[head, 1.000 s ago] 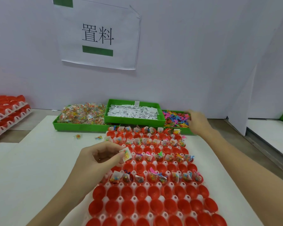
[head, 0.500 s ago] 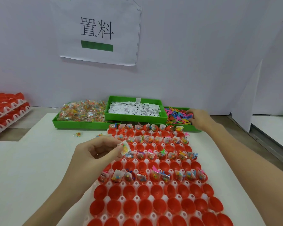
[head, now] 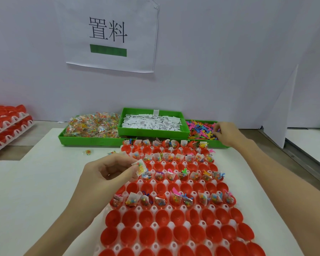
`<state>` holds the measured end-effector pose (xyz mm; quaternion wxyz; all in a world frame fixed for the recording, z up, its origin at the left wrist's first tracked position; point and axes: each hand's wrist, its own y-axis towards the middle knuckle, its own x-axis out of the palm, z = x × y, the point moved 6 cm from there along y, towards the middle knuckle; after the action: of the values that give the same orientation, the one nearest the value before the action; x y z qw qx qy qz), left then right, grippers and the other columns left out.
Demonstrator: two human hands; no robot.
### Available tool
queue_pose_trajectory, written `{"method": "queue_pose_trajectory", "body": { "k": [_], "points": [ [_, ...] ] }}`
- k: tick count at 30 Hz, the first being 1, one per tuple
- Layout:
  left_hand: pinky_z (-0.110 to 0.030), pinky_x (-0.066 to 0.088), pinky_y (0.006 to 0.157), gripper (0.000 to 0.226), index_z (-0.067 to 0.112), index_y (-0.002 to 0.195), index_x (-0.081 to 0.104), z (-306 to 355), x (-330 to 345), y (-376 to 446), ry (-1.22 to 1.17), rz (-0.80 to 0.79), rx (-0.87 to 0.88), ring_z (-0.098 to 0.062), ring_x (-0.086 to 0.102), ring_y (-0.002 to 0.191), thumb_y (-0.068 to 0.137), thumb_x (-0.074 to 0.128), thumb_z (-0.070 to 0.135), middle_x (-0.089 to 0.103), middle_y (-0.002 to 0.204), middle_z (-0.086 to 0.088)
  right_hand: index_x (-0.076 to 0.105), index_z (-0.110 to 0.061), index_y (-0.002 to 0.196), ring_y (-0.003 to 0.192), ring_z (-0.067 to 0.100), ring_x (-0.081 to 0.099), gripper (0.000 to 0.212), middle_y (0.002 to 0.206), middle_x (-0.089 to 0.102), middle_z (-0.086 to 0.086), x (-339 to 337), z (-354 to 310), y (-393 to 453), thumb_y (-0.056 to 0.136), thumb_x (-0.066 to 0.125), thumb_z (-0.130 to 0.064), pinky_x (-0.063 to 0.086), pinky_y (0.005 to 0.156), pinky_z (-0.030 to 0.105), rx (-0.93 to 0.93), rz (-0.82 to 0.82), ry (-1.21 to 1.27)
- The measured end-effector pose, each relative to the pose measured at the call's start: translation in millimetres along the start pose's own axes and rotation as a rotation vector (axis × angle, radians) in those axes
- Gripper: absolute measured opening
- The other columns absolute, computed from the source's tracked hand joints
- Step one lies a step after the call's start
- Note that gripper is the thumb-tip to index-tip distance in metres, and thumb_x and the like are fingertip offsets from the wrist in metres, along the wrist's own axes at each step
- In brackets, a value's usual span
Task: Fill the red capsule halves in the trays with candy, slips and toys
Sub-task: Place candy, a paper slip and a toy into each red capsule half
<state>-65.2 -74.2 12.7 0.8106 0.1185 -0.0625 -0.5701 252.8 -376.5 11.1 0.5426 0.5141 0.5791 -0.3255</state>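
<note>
A white tray (head: pixel 116 248) of red capsule halves (head: pixel 179 216) lies in front of me; alternate rows hold candy packets, slips and toys, the near rows are bare. My left hand (head: pixel 107 174) pinches a small candy packet (head: pixel 141 167) over the tray's left edge. My right hand (head: pixel 227 134) reaches into the green bin of colourful plastic toys (head: pixel 199 129), fingers curled among them; what it holds I cannot tell. A green bin of candy packets (head: pixel 92 126) and a raised green bin of white slips (head: pixel 151 122) stand behind the tray.
Stacked trays of red halves (head: pixel 6 124) sit at the far left. Two loose candy packets (head: pixel 88 152) lie on the white mat near the candy bin. A white wall with a paper sign (head: pixel 109 34) closes the back; a white partition (head: pixel 283 115) stands to the right.
My right hand has dipped deeper into the toy bin and curled its fingers. My left hand with the candy packet has stayed near the tray's left edge.
</note>
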Motion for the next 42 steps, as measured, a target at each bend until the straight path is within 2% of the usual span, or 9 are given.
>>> {"method": "queue_pose_trajectory", "body": {
  "k": [5, 14, 19, 23, 26, 30, 32, 36, 42],
  "points": [
    [-0.017, 0.058, 0.068, 0.009, 0.021, 0.085, 0.081, -0.5, -0.7, 0.4, 0.004, 0.011, -0.001, -0.020, 0.075, 0.069, 0.075, 0.080, 0.021, 0.077, 0.078, -0.009, 0.069, -0.001, 0.100, 0.085, 0.027, 0.063, 0.013, 0.098, 0.071, 0.016, -3.0, 0.7, -2.6, 0.098, 0.061, -0.011, 0.049, 0.075, 0.035, 0.032, 0.036, 0.109],
    [-0.015, 0.057, 0.068, 0.010, 0.026, 0.086, 0.082, 1.0, -0.1, -1.3, 0.010, 0.011, 0.002, -0.017, 0.075, 0.072, 0.076, 0.080, 0.025, 0.078, 0.081, -0.005, 0.067, -0.011, 0.090, 0.071, 0.009, 0.059, 0.008, 0.088, 0.071, 0.007, -30.4, -5.6, -28.5, 0.096, 0.065, -0.016, 0.048, 0.066, 0.025, 0.071, 0.244, 0.429],
    [-0.019, 0.058, 0.077, 0.013, 0.025, 0.088, 0.081, 6.5, 5.4, -5.0, 0.035, -0.039, 0.043, -0.017, 0.074, 0.083, 0.077, 0.079, 0.030, 0.078, 0.093, -0.001, 0.070, -0.016, 0.095, 0.082, 0.011, 0.064, 0.008, 0.089, 0.070, -0.002, -50.3, -60.5, -85.5, 0.098, 0.066, -0.022, 0.048, 0.074, 0.022, -0.056, 0.130, 0.714],
    [-0.022, 0.058, 0.083, 0.009, 0.018, 0.091, 0.081, 11.0, 15.0, -9.2, -0.024, -0.161, 0.081, -0.018, 0.075, 0.096, 0.082, 0.078, 0.019, 0.076, 0.113, 0.001, 0.073, -0.020, 0.095, 0.073, 0.000, 0.065, 0.007, 0.083, 0.072, -0.008, -60.1, -120.3, -159.4, 0.095, 0.068, -0.026, 0.050, 0.067, 0.014, -0.253, -0.005, 0.894],
    [-0.021, 0.057, 0.088, 0.010, 0.014, 0.094, 0.080, 11.3, 23.3, -13.9, -0.091, -0.234, 0.084, -0.017, 0.073, 0.110, 0.085, 0.077, 0.016, 0.077, 0.117, -0.001, 0.073, -0.020, 0.094, 0.078, 0.009, 0.069, 0.003, 0.086, 0.073, -0.004, -57.4, -161.4, -199.1, 0.095, 0.070, -0.019, 0.055, 0.073, 0.019, -0.403, -0.085, 0.937],
    [-0.018, 0.057, 0.079, 0.017, 0.016, 0.091, 0.082, 11.9, 19.9, -14.3, -0.175, -0.117, 0.057, -0.017, 0.077, 0.091, 0.077, 0.083, 0.023, 0.080, 0.097, -0.007, 0.071, -0.023, 0.095, 0.082, 0.019, 0.069, 0.005, 0.088, 0.071, 0.000, -47.8, -191.4, -213.2, 0.096, 0.069, -0.018, 0.059, 0.076, 0.045, -0.478, -0.138, 0.962],
    [-0.018, 0.057, 0.076, 0.022, 0.016, 0.091, 0.083, 12.3, 14.0, -12.9, -0.214, -0.059, 0.048, -0.019, 0.077, 0.086, 0.074, 0.088, 0.028, 0.080, 0.092, -0.010, 0.070, -0.025, 0.097, 0.082, 0.021, 0.069, 0.004, 0.088, 0.071, 0.001, -45.3, -197.7, -213.7, 0.097, 0.069, -0.020, 0.057, 0.074, 0.051, -0.489, -0.135, 0.971],
    [-0.020, 0.058, 0.074, 0.024, 0.014, 0.093, 0.082, 14.4, 7.2, -11.0, -0.221, -0.020, 0.057, -0.019, 0.076, 0.082, 0.074, 0.087, 0.029, 0.079, 0.089, -0.010, 0.070, -0.024, 0.098, 0.080, 0.022, 0.069, 0.004, 0.086, 0.071, 0.002, -37.8, -200.8, -216.9, 0.096, 0.071, -0.027, 0.055, 0.071, 0.051, -0.478, -0.124, 0.978],
    [-0.022, 0.059, 0.077, 0.007, 0.023, 0.087, 0.080, 22.3, 5.8, -10.6, 0.065, -0.116, 0.187, -0.016, 0.074, 0.079, 0.081, 0.081, 0.021, 0.078, 0.085, -0.003, 0.075, -0.020, 0.110, 0.085, 0.021, 0.076, 0.014, 0.092, 0.078, 0.002, -37.0, -188.8, -213.3, 0.099, 0.067, -0.017, 0.061, 0.072, 0.030, -0.373, -0.128, 1.121]
  ]
}}
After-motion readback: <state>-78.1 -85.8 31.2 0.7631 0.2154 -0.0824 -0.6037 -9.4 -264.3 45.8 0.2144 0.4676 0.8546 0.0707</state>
